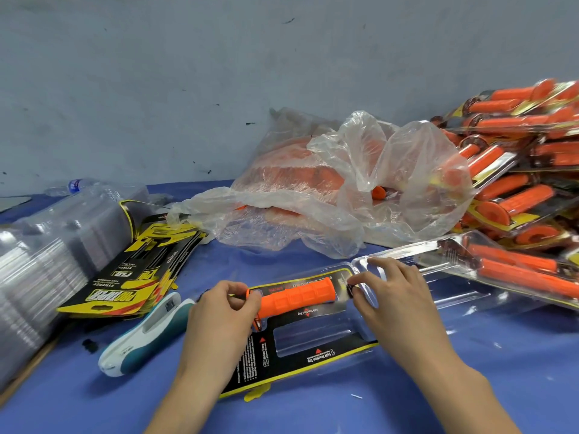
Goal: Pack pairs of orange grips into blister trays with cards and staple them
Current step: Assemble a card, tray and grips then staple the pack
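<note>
A clear blister tray (316,368) with a black and yellow card (282,355) lies on the blue table in front of me. One orange grip (297,297) lies in the tray's far slot; the near slot holds nothing. My left hand (219,317) pinches the grip's flanged left end. At the tray's right end my right hand (394,296) pinches the card and tray edge, just past the grip's other end. A teal and white stapler (142,336) lies to the left of my left hand.
A stack of printed cards (138,270) and a stack of clear trays (40,267) sit at the left. A crumpled plastic bag of orange grips (329,189) is behind the tray. Finished packs (517,170) pile up at the right. An open clear tray (438,277) lies beside my right hand.
</note>
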Demonstrator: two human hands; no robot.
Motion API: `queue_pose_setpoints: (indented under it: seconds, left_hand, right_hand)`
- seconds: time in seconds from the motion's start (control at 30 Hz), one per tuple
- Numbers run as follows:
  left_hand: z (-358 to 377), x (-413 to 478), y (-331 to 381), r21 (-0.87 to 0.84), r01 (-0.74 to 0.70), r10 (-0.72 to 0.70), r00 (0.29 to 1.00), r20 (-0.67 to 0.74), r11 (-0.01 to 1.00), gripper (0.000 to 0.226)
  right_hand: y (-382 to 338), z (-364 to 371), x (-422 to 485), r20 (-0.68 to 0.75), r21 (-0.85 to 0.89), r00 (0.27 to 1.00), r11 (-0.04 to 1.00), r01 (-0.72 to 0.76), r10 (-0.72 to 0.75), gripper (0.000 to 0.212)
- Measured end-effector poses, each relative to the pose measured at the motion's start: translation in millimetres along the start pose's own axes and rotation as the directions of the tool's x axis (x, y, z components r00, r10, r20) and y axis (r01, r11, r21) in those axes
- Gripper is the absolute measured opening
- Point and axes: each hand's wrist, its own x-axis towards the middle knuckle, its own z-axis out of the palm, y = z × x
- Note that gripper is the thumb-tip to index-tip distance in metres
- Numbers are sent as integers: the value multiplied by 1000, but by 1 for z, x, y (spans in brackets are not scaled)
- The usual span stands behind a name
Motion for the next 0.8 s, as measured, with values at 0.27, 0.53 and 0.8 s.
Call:
queue_pose_setpoints:
  seconds: [0.27,0.53,0.8]
  left_hand:
    - [5,-1,0,12,-25,25,1000,-10,1000,12]
    - [-1,1,0,146,-79,84,996,-30,986,34]
    - [-7,20,19,180,-233,257,958,-125,956,20]
  right_hand:
    - [0,-2,-1,-9,6,999,999,-37,37,11]
    - [4,-2,-1,18,4,997,997,-71,71,20]
    - [0,-15,1,2,133,977,969,-210,211,25]
